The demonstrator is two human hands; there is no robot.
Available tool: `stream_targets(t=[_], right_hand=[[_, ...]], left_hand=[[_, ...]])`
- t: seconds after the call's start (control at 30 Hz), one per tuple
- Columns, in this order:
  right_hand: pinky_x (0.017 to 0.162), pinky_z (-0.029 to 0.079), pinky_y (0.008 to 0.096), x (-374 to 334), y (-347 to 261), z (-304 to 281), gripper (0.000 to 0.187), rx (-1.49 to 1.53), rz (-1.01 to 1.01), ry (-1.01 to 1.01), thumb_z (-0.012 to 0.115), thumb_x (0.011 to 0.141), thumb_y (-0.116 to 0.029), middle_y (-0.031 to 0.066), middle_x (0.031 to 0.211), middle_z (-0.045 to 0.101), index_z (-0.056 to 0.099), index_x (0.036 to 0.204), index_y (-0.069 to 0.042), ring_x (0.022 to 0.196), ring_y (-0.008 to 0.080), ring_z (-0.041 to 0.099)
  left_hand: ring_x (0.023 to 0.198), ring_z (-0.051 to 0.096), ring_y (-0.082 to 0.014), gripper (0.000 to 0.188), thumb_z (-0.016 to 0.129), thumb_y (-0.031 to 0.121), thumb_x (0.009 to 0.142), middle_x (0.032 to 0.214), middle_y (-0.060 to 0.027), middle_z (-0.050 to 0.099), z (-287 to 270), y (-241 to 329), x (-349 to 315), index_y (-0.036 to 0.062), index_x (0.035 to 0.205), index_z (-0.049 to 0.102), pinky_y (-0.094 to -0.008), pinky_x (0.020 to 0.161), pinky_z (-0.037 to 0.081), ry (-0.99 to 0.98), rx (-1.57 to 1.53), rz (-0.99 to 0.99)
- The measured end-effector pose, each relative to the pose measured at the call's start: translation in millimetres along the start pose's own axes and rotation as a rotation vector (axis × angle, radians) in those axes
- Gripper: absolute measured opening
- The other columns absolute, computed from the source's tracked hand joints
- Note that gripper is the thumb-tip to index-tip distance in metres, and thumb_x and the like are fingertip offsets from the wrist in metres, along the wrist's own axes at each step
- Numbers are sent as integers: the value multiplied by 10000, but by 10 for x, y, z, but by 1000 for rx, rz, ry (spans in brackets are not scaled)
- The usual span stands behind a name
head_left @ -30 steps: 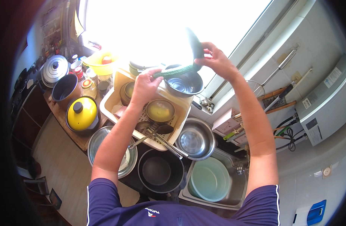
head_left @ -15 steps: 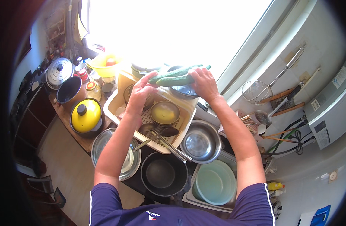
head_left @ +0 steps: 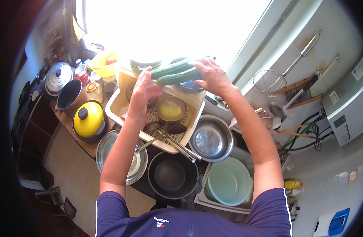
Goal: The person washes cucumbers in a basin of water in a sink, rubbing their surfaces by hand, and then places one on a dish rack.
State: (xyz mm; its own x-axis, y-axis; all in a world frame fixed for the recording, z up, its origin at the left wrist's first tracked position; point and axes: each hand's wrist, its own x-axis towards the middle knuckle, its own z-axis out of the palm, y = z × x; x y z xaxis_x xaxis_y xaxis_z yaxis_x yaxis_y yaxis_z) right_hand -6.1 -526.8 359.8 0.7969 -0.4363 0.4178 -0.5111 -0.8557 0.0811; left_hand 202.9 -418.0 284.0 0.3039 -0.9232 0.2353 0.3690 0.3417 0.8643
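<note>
Two long green cucumbers lie side by side above the far end of a cream dish basket, near the bright window. Over their right part, my right hand has its fingers across the top and its thumb at the near side. My left hand is at their left end with its fingers spread; the index fingertip is close to the upper cucumber, but whether it touches is unclear. What supports the cucumbers from below is hidden. In the basket are a yellowish metal bowl and a dark ladle.
Nearer me stand a black pot, a steel basin and a pale green basin in the sink. A yellow-lidded pot and several jars are at left. A wire strainer hangs on the right wall.
My left fingers have loosened from the cucumbers' end and spread apart. My right hand has shifted slightly along the cucumbers, its thumb now farther from its fingers. The view has shifted a little.
</note>
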Motion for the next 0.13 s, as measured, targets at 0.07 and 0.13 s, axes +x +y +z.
stream_targets(t=[0.07,0.13], right_hand=[[973,368,368,-189,9,-39,534,1,50,27,690,697,-152,85,1250,464,489,1188,-95,1140,263,434],[978,362,368,-438,35,-2,516,-1,85,34,673,720,-189,81,1258,463,488,1194,-102,1141,256,435]], left_hand=[[853,613,-208,513,417,350,934,1202,-127,490,72,-41,-73,28,1322,324,-257,634,504,75,-9,-22],[860,615,-224,509,410,348,937,1217,-134,484,9,-158,-156,32,1326,321,-269,640,508,150,-44,-64]])
